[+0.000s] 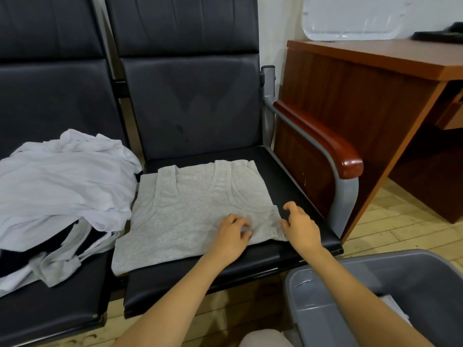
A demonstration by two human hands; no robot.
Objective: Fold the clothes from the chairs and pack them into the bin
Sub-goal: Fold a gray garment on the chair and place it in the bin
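Observation:
A grey tank top (190, 214) lies flat on the right black chair seat (295, 186), with its right side folded inward. My left hand (231, 236) rests on its lower right part, fingers curled and pinching the fabric. My right hand (299, 225) sits at the top's right edge, thumb touching the cloth and fingers bent above the seat. A heap of white and grey clothes (60, 196) lies on the left chair seat. The grey plastic bin (375, 304) stands at the lower right, with something white inside it.
A wooden armrest (325, 139) on a grey metal frame borders the right chair. Beyond it stands a brown wooden desk (363, 78) with a white tray (350, 18) leaning behind. The floor (390, 221) is light wood.

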